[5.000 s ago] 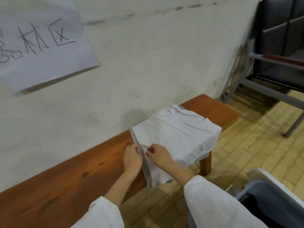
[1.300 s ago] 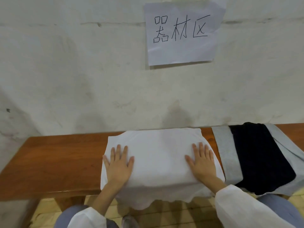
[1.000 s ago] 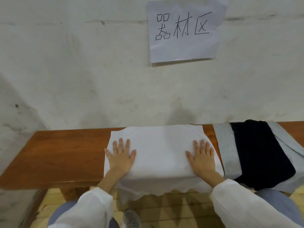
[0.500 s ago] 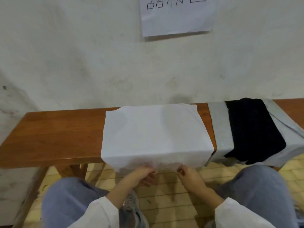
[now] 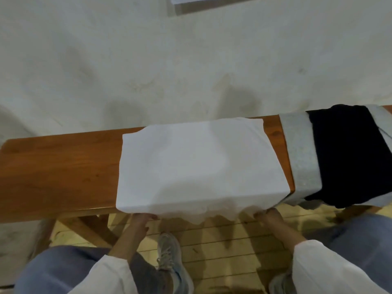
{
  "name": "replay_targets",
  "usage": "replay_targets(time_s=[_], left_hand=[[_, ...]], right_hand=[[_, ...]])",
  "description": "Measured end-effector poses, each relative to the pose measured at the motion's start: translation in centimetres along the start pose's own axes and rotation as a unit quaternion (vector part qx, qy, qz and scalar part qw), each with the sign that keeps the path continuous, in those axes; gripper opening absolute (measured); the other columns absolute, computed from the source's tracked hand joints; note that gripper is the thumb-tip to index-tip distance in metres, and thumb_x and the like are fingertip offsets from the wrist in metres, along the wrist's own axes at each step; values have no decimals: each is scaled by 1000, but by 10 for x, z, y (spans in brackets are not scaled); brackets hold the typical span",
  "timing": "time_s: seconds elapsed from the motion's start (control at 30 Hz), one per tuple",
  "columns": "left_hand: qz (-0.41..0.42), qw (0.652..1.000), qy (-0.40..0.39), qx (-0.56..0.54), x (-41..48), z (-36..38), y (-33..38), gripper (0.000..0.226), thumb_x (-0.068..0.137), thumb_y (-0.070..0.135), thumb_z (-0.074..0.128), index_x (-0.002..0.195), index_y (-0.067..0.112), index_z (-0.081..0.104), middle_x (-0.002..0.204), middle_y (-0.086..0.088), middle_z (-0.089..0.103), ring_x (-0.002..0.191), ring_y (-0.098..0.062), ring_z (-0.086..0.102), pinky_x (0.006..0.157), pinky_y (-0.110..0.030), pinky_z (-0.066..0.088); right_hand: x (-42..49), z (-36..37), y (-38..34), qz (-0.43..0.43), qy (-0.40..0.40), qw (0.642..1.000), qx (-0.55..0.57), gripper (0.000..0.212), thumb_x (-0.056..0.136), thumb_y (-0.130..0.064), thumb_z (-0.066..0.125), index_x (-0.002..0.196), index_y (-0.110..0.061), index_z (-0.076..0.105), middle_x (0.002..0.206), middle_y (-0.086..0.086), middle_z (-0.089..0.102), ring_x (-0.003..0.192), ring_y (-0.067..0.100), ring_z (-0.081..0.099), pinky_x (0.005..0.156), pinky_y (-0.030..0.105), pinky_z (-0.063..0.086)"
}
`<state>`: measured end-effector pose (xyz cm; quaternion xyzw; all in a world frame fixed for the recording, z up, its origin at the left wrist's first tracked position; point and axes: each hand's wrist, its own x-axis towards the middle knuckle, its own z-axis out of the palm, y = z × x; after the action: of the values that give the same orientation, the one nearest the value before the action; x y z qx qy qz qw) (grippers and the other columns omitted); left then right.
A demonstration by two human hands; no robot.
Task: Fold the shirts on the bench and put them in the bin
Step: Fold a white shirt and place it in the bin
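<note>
Three shirts are in view, and the one being worked on is the white shirt (image 5: 199,162), spread flat across the middle of the bench (image 5: 59,166) at frame centre, its lower part hanging over the near edge. A second ago both palms lay flat on top of it. Half a second ago they had dropped to the hanging hem, close together. Now they sit apart at the hem's two ends, the left hand (image 5: 140,218) under the lower-left corner and the right hand (image 5: 268,215) under the lower-right. Each hand's fingers curl round the hem and appear to pinch it, though the cloth hides most of them. Smoothing looks finished, and the hands seem placed to lift the overhang up and over for the next fold.

At the right of the frame lie one grey shirt (image 5: 301,158) and one dark shirt (image 5: 347,155) on top of it, both unfolded, so two remain after this one. One bench and two hands show, and one paper sign (image 5: 191,1) is on the wall at the top edge. No bin is in view.
</note>
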<state>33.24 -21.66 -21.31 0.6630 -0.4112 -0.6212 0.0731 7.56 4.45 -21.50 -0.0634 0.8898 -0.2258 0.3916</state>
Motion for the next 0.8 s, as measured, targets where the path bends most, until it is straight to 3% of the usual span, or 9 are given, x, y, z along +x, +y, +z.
replay_targets(time_s=[0.1, 0.2, 0.3, 0.4, 0.47, 0.57, 0.63, 0.73, 0.8], left_hand=[[-62, 997, -22, -30, 2, 2, -12, 41, 81, 2, 69, 118, 7, 53, 121, -5, 48, 118, -27, 42, 103, -48, 35], [-83, 994, -8, -75, 10, 0, -24, 52, 82, 8, 70, 130, 4, 48, 127, -17, 53, 107, -36, 52, 90, -44, 45], [-100, 993, 12, -66, 6, 2, -26, 49, 84, 2, 65, 129, 1, 46, 126, -23, 52, 109, -41, 53, 82, -45, 49], [-116, 991, 70, 3, -13, 6, -24, 35, 88, 9, 62, 119, -1, 49, 111, -22, 56, 97, -38, 57, 64, -42, 50], [-96, 990, 83, 61, -28, 0, -20, 30, 91, 17, 60, 112, -2, 52, 101, -21, 58, 87, -36, 59, 59, -39, 49], [-125, 990, 27, 67, -42, -8, -15, 21, 89, 7, 61, 105, -5, 53, 103, -25, 58, 89, -38, 60, 65, -41, 51], [-133, 989, 7, 68, -56, -12, -14, 11, 89, 1, 58, 97, -5, 51, 98, -24, 56, 80, -36, 59, 57, -35, 52], [-71, 995, 10, 73, -83, -18, -14, 12, 90, -4, 52, 79, -1, 48, 72, -16, 49, 51, -25, 48, 34, -20, 41], [29, 992, 36, 121, -96, -25, -16, 11, 88, -2, 52, 78, -1, 51, 58, -15, 49, 38, -21, 43, 36, -20, 35]], right_hand=[[5, 8, 9, 25, -5, 1000, 18, 29, 92, -14, 55, 119, -3, 52, 121, 19, 58, 111, 36, 54, 94, 41, 46], [1, 9, 13, 41, 0, 998, 41, 10, 95, -17, 53, 97, -9, 50, 96, 14, 58, 94, 30, 55, 78, 35, 45], [-8, 7, 18, 74, 13, 997, 19, 18, 97, -22, 49, 85, -9, 45, 83, 10, 53, 76, 24, 51, 69, 32, 44], [-8, 6, 28, 108, 35, 993, 20, 21, 98, -21, 44, 97, -2, 53, 75, 9, 49, 69, 23, 50, 77, 37, 50], [-21, -1, 26, 102, 23, 994, 22, 24, 98, -21, 44, 107, -2, 55, 85, 13, 56, 78, 27, 56, 75, 36, 49], [-50, -11, 14, 50, -3, 998, 24, 14, 97, -20, 47, 98, -7, 51, 101, 15, 58, 87, 28, 58, 70, 31, 47], [-64, -14, 13, 2, -1, 999, 44, 11, 94, -13, 50, 84, -9, 51, 91, 15, 59, 82, 28, 57, 70, 30, 45], [-85, -16, 9, -86, 59, 985, 135, 19, 90, -9, 56, 72, -11, 51, 69, 10, 57, 66, 26, 56, 64, 32, 44], [-102, -21, 3, -102, 116, 975, 163, 13, 91, -14, 58, 78, -11, 55, 72, 10, 62, 69, 26, 60, 63, 32, 48]])
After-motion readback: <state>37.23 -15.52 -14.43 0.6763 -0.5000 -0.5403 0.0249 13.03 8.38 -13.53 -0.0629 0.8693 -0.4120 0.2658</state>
